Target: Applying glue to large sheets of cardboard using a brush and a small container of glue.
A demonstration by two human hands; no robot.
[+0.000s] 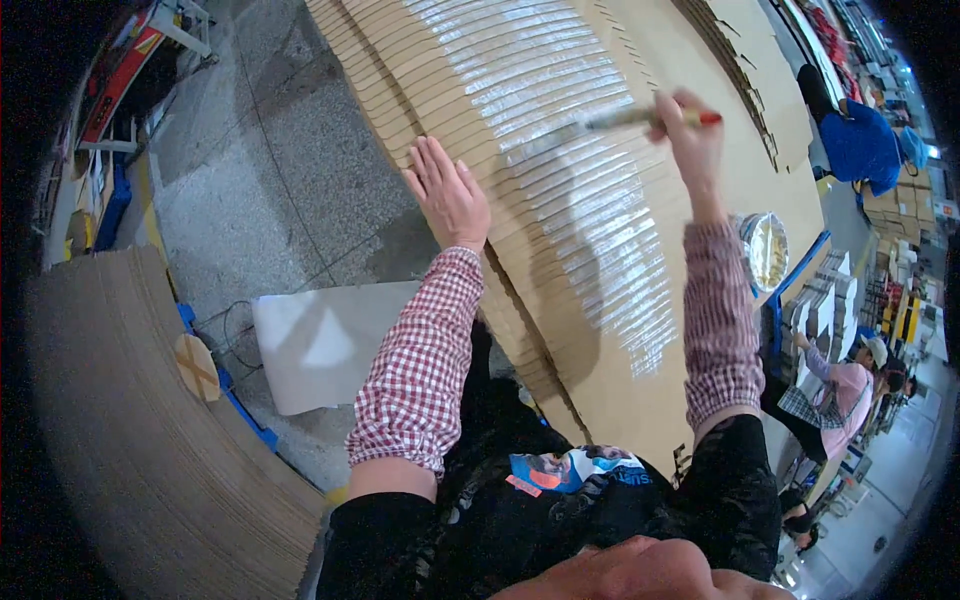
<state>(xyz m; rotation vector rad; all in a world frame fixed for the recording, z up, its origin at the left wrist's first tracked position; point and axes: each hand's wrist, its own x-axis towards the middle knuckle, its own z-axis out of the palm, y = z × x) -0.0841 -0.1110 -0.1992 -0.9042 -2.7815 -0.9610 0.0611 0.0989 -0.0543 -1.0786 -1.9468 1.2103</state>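
A fanned row of overlapping brown cardboard sheets [540, 205] runs away from the person's body, with a hand at either side of it. The brushing looks well advanced: a glossy, whitish wet-looking coating [600, 225] covers a broad band along the row's middle, out to its far end. At the row's near end the coating thins to broken streaks, and bare cardboard shows along its left margin; that is what seems left.

The sheets step evenly, their edges making narrow, slightly curving ridges that catch the light.

The left hand [450, 200] lies flat on the row's left margin, fingers straight and close together. The right hand [688, 138], blurred, pinches a brush [622, 118] over the row's right part, bristles toward the coating. A tub [784, 238] of pale stuff stands right of the row.
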